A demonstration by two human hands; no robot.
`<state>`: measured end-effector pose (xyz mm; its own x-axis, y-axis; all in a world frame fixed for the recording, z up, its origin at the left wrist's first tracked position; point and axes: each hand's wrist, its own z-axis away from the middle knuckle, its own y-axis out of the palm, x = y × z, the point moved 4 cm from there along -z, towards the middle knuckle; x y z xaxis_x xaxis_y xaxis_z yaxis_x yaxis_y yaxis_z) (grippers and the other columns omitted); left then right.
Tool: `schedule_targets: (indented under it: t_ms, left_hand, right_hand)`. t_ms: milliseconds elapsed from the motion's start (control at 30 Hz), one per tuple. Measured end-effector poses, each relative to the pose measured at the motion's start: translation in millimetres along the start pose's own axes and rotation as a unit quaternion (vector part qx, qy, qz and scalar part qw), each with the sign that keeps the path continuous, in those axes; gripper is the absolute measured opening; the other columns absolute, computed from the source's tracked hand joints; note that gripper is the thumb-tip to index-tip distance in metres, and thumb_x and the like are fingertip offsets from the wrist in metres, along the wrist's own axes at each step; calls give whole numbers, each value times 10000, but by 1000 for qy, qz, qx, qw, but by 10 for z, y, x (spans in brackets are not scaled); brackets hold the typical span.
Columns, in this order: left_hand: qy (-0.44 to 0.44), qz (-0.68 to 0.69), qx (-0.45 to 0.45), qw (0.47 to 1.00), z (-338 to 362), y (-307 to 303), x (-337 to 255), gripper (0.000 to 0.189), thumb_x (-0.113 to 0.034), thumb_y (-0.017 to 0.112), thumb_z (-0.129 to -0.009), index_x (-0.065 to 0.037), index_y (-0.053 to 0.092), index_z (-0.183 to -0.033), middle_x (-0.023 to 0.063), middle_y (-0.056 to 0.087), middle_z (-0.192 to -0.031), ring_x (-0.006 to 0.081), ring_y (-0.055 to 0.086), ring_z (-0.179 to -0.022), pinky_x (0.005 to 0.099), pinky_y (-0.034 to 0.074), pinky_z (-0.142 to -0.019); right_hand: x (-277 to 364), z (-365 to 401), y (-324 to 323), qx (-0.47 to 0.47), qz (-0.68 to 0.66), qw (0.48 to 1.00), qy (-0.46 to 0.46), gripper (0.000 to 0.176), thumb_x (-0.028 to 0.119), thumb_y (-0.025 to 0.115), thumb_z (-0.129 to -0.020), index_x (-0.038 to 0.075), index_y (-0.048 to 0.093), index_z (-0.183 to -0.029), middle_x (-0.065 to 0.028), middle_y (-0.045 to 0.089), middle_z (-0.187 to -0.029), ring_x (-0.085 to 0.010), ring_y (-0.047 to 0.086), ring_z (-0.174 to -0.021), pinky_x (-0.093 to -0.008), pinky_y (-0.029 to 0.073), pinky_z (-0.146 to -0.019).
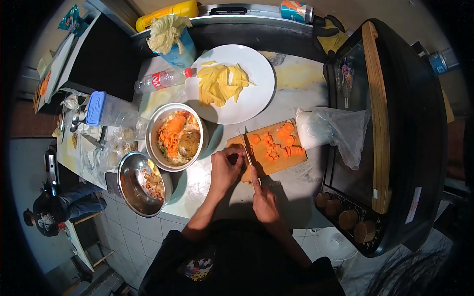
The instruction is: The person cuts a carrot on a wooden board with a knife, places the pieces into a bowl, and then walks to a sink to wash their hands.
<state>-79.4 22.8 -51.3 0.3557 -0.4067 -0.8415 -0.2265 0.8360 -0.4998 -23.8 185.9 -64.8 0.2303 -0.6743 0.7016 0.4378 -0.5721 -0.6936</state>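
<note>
My right hand (265,200) grips a kitchen knife (248,150) by its handle, the blade pointing away from me across the left part of a wooden cutting board (273,169). My left hand (227,167) is closed at the board's left edge, fingers curled close beside the blade. Whatever its fingertips hold is hidden. Orange carrot pieces (271,149), some round slices and some small chunks, lie on the board right of the knife. A plastic bag of white powder (312,129) touches the board's far right corner.
A white plate (259,101) of yellow strips lies beyond the board. Left are a pot (151,143) with shredded food and a steel bowl (123,200) of peelings. A plastic bottle (163,80) lies behind. A black oven (405,123) stands right. Another person (49,212) is far left.
</note>
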Motion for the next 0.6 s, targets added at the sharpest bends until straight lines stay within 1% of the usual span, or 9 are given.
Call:
schedule_targets:
  t_ms: [67, 133, 200, 333, 400, 533, 600]
  left_hand:
    - [2, 0, -3, 1000, -4, 4, 24, 159, 14, 672, -814, 43, 729, -960, 179, 734, -890, 227, 729, -800, 303, 552, -746]
    - [20, -11, -5, 1000, 0, 5, 48, 162, 13, 675, -803, 41, 730, -953, 186, 730, -899, 253, 728, -810, 311, 552, -760]
    - [18, -8, -8, 1000, -4, 8, 51, 161, 11, 677, -799, 41, 730, -949, 190, 729, -899, 269, 726, -813, 316, 552, -767]
    - [12, 8, -5, 1000, -4, 14, 48, 157, 6, 681, -794, 40, 732, -939, 197, 726, -907, 297, 722, -822, 329, 553, -779]
    - [20, 9, -5, 1000, -13, 24, 71, 155, 5, 681, -795, 40, 732, -937, 197, 726, -909, 300, 722, -823, 332, 553, -780]
    - [42, 9, -12, 999, -6, 13, 27, 148, 4, 678, -795, 41, 732, -929, 191, 727, -914, 303, 721, -824, 337, 553, -780]
    - [49, 5, -15, 999, -9, 19, 24, 148, 7, 674, -795, 41, 730, -927, 190, 727, -907, 303, 720, -820, 336, 552, -778]
  right_hand:
    - [46, -2, 20, 1, 16, 1000, 11, 893, -113, 517, -800, 195, 180, -1568, -286, 588, -902, -481, 628, -812, -511, 510, -701]
    - [93, 0, 16, 4, 32, 999, 21, 907, -109, 529, -800, 200, 164, -1571, -286, 590, -915, -494, 629, -818, -526, 511, -699]
    - [128, -12, 10, 24, 57, 997, 38, 942, -114, 545, -786, 204, 137, -1574, -302, 587, -961, -507, 630, -811, -543, 512, -691]
    - [164, -43, 1, 52, 90, 992, 65, 971, -123, 554, -770, 202, 122, -1576, -323, 584, -1004, -508, 630, -796, -542, 511, -694]
    - [179, -52, -2, 89, 75, 989, 87, 932, -79, 559, -807, 204, 111, -1574, -366, 491, -1230, -509, 630, -900, -512, 540, -756]
    - [155, -44, -45, 77, 40, 993, 75, 945, -96, 558, -796, 198, 109, -1574, -363, 513, -1199, -509, 628, -893, -528, 534, -721]
    - [112, -53, -59, 52, 28, 997, 48, 957, -117, 548, -786, 193, 104, -1575, -366, 572, -1077, -501, 636, -870, -523, 525, -718]
